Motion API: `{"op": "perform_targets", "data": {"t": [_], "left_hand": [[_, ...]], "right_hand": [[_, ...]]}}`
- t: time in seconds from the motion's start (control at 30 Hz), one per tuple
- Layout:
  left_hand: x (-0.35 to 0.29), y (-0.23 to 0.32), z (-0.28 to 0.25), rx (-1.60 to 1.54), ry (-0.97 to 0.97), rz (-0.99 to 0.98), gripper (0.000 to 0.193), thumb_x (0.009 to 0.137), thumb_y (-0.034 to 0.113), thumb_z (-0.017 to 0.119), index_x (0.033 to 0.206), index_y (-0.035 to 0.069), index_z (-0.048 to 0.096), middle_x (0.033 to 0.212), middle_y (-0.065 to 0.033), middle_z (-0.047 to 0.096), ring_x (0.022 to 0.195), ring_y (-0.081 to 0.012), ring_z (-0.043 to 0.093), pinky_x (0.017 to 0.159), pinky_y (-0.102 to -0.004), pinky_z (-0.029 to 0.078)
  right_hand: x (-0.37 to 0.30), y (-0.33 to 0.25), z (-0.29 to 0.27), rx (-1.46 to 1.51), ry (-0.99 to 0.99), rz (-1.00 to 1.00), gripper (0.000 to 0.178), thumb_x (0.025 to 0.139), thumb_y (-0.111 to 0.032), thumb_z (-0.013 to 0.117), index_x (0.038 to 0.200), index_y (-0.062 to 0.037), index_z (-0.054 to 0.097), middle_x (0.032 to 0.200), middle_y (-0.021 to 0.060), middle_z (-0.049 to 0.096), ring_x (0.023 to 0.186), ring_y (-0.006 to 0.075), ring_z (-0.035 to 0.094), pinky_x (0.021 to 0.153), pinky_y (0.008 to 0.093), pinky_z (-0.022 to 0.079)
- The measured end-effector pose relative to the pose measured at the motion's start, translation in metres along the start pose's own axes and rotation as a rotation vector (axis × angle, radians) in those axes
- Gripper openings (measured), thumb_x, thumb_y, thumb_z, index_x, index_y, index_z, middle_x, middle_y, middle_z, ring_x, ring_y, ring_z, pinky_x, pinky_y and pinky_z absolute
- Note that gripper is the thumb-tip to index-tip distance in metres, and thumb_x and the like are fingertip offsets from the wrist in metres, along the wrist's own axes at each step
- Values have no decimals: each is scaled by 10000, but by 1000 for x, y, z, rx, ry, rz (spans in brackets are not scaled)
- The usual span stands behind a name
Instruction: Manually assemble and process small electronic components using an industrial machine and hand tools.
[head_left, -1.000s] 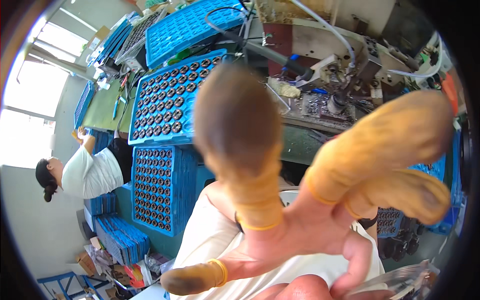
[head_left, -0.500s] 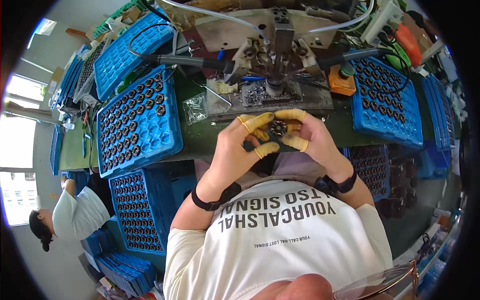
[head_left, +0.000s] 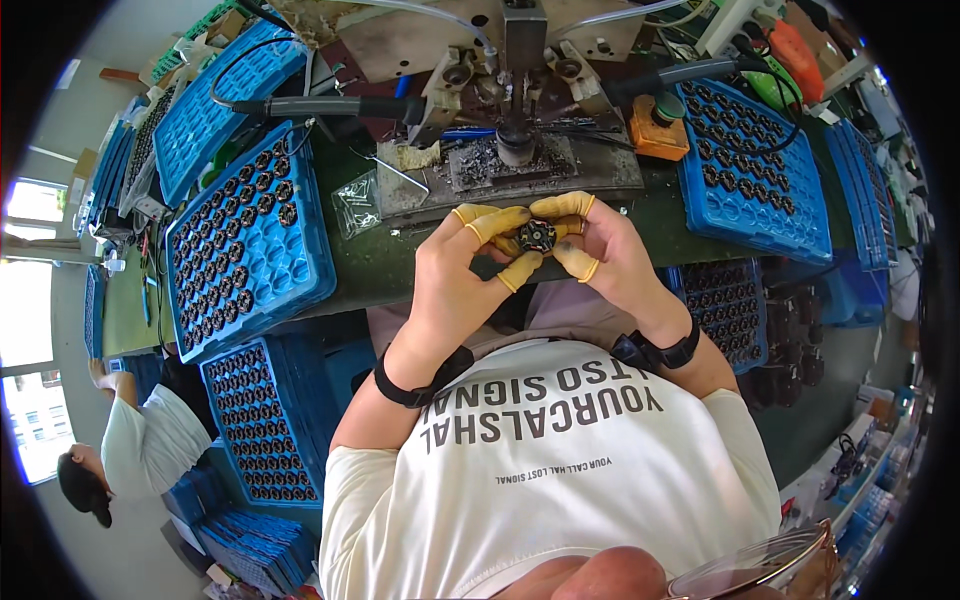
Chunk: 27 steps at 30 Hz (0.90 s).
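Between my two hands is a small round black stator-like part (head_left: 537,236) with slots around its rim, held over the front edge of the bench. My left hand (head_left: 452,268) pinches it from the left with fingers and thumb. From the other side, the fingertips of my right hand (head_left: 612,252) close on its right edge. Yellow finger cots cover several fingertips on both hands. Just beyond my fingers stands a metal bench fixture (head_left: 515,150) with a vertical post, its base strewn with dark and shiny scraps.
Blue trays of similar round parts stand at left (head_left: 318,255) and right (head_left: 815,225), with more trays (head_left: 235,420) below. Two black-handled tools (head_left: 345,108) (head_left: 690,75) point at the fixture. A clear bag (head_left: 357,205) and an orange box (head_left: 660,135) lie nearby. Another person (head_left: 150,440) is at far left.
My hands have drawn together around the stator-like part, and my left fingers now meet it. Its face has turned more upward. The whole view has shifted slightly.
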<state>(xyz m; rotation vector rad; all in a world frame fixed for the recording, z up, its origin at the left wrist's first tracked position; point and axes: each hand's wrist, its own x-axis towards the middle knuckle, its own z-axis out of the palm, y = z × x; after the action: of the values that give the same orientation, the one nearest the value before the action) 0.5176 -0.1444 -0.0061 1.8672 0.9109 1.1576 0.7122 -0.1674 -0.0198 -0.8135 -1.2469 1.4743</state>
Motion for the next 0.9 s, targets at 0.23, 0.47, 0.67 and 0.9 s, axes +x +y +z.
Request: {"op": "perform_targets", "data": {"t": [0.23, 0.47, 0.67, 0.9], "left_hand": [[-1, -4, 1, 46, 12, 18, 384, 684, 12, 800, 1050, 20, 685, 938, -82, 640, 732, -141, 642, 659, -243, 545], [-2, -6, 0, 14, 1, 1, 387, 682, 14, 803, 1051, 23, 686, 940, -83, 641, 728, -140, 646, 658, -245, 548], [1, -3, 1, 87, -19, 59, 382, 685, 14, 800, 1050, 24, 686, 956, -86, 641, 740, -144, 651, 660, -248, 553], [-2, -5, -1, -120, -84, -116, 411, 715, -13, 778, 1105, 4, 648, 985, -92, 648, 784, -129, 652, 689, -250, 555]], "right_hand": [[-1, 2, 6, -223, 67, -54, 408, 823, 98, 574, 1219, 2, 555, 1140, 67, 586, 1048, 119, 577, 909, 269, 491], [-2, 3, 2, -197, 43, -47, 420, 813, 112, 581, 1218, -1, 560, 1154, 66, 580, 1040, 118, 580, 896, 266, 497], [-3, 5, 0, -251, 51, -66, 427, 813, 102, 588, 1226, -4, 557, 1160, 71, 579, 1027, 122, 587, 880, 266, 507], [-4, -13, 1, -535, 36, -117, 387, 780, -3, 726, 1146, -8, 598, 1124, 90, 608, 1013, 170, 618, 886, 289, 508]]}}
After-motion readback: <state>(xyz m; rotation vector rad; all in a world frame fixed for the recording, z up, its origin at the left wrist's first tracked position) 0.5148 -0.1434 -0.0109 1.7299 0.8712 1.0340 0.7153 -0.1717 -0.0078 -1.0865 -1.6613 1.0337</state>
